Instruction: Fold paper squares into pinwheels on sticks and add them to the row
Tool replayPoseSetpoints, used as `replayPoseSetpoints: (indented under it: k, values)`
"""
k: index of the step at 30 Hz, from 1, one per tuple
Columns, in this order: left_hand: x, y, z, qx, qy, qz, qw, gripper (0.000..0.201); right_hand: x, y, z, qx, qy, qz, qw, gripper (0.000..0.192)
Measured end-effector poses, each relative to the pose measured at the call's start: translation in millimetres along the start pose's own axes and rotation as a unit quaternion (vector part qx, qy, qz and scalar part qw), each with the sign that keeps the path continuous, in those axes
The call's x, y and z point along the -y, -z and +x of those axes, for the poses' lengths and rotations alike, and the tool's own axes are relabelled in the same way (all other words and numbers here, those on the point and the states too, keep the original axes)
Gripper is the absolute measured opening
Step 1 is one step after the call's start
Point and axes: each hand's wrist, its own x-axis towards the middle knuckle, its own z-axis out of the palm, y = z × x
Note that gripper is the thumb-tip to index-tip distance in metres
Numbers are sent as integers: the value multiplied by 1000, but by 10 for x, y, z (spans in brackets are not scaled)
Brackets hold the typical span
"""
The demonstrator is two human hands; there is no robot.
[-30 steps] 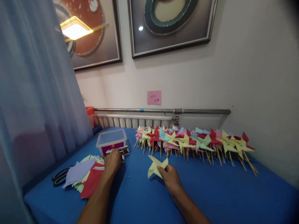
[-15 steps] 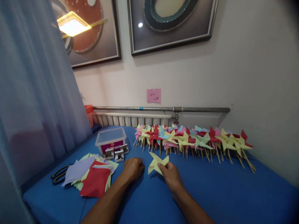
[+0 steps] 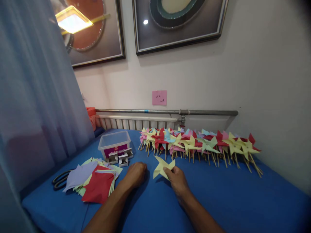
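My right hand pinches a pale yellow paper pinwheel by one blade, just above the blue table surface. To its left, my left hand is closed with the knuckles up; whatever its fingers may hold is hidden. Small open white boxes lie just beyond the left hand, by a clear plastic tub with a purple label. Nearer the left forearm is a loose pile of coloured paper, with a red sheet on top and a purple sheet beside it.
Rows of finished-looking pinwheels on sticks lie along the back right. Black-handled scissors rest left of the paper. A metal pipe runs along the wall, and a blue curtain hangs at the left.
Both hands and the pinwheel stay almost where they were. The whole view has shifted slightly, with the scene a little higher and further left.
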Motion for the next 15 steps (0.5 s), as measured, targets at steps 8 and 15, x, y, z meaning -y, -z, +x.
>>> replayPoseSetpoints:
  k: [8,15]
  values:
    - [131,-12,34,-5,7,25,1000,24,46,9,-50,27,-15,73,997,30]
    - [-10,1,43,-43,-49,-348,935,11,-6,18,-33,32,-9,70,997,35]
